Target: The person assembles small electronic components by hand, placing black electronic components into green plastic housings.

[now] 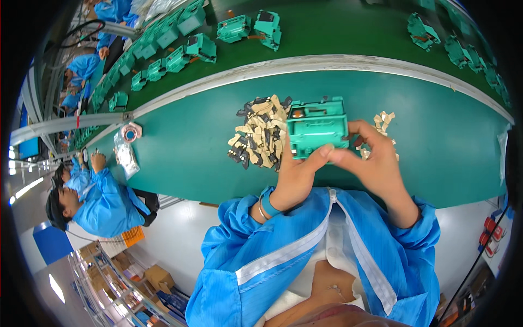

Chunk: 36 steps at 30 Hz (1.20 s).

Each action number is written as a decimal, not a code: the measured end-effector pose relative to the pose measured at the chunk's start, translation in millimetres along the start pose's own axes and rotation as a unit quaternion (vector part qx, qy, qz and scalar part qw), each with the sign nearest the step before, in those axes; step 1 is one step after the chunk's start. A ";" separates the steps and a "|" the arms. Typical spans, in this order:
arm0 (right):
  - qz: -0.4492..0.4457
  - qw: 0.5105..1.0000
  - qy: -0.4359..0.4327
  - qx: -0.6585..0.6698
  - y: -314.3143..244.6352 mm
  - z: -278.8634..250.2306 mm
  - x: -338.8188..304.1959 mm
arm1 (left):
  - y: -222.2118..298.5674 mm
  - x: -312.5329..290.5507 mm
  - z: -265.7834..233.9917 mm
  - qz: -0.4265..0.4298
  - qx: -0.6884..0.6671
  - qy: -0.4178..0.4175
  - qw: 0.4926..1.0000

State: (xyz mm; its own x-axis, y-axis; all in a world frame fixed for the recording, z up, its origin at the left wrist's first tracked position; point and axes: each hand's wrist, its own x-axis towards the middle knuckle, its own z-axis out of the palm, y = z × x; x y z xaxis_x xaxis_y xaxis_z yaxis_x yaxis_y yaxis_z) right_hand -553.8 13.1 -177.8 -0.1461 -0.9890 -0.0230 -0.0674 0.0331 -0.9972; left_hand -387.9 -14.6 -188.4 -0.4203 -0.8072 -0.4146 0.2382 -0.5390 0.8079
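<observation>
Both my hands grip a green plastic housing (321, 129), held up over the green bench. My left hand (297, 177) closes on its lower left side, the thumb along the bottom edge. At the housing's right side, my right hand (376, 161) has its thumb at the lower edge and its fingers round the side, partly hidden. Just left of the housing lies a heap of small beige and black parts (260, 133). A smaller scatter of beige parts (384, 121) sits beyond my right hand.
Past a pale metal rail (348, 59), a dark green belt carries several green housings (234, 28). On the bench at left are a tape roll (131, 132) and a clear plastic bag (125, 155). A co-worker in blue (109, 204) sits at the left.
</observation>
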 end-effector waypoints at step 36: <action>-0.165 0.821 -0.200 -0.509 92.2 -26.9 -15.6 | 17.0 20.9 -30.9 0.205 0.525 0.072 0.823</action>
State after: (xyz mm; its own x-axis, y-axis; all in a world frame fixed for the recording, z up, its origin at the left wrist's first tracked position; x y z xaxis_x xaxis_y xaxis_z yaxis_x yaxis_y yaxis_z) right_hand -584.2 35.4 -267.5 0.3678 -0.9298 0.0105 -0.8580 -0.3437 -0.3818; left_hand -365.5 -48.0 -196.3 -0.3672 -0.9301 -0.0004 -0.5854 0.2307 0.7772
